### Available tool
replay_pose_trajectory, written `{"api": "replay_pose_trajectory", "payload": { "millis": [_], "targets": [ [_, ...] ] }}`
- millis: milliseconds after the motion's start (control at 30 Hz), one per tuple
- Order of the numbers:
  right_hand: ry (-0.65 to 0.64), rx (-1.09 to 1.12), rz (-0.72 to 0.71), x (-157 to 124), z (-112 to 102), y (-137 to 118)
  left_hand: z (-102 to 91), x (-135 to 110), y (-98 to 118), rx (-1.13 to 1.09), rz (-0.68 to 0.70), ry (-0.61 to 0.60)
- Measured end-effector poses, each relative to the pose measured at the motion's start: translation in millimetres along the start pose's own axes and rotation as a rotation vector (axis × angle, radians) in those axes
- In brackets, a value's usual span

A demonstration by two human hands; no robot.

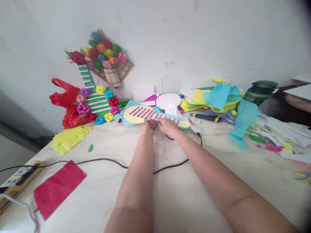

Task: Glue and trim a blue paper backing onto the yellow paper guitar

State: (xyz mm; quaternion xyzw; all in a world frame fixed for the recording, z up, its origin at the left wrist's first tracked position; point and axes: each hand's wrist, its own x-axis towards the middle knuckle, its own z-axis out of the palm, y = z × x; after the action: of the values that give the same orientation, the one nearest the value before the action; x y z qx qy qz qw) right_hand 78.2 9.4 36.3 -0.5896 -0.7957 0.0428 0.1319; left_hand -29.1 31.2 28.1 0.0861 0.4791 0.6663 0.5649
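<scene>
A yellow guitar-shaped paper cutout with rows of small purple strips is tilted toward me at the back of the table. My left hand holds its near edge, thumb up against it and the other fingers turned palm-up below. At the narrower part, my right hand grips the same edge with the index finger laid along it; its other fingers are curled and partly hidden. Light blue paper shows behind the cutout. A white glue gun with a black cord lies just past its narrow end.
A green guitar-shaped craft with paper roses leans at the wall beside a red plastic bag. Blue and yellow crepe paper, a black-and-yellow tool and paper scraps lie right. A power strip and red paper are left.
</scene>
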Motion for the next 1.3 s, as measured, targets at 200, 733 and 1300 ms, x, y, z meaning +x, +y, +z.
{"api": "replay_pose_trajectory", "payload": {
  "millis": [200,733,1300],
  "targets": [
    [-0.006,0.007,-0.002,0,-3,0,0.4,-3,1,0.0,0.011,0.022],
    [-0.012,-0.034,-0.006,1,-12,-12,-3.1,-4,6,-0.091,-0.016,0.077],
    [-0.044,-0.024,0.013,8,-8,-11,-5.3,4,6,-0.048,-0.019,0.041]
  ]
}}
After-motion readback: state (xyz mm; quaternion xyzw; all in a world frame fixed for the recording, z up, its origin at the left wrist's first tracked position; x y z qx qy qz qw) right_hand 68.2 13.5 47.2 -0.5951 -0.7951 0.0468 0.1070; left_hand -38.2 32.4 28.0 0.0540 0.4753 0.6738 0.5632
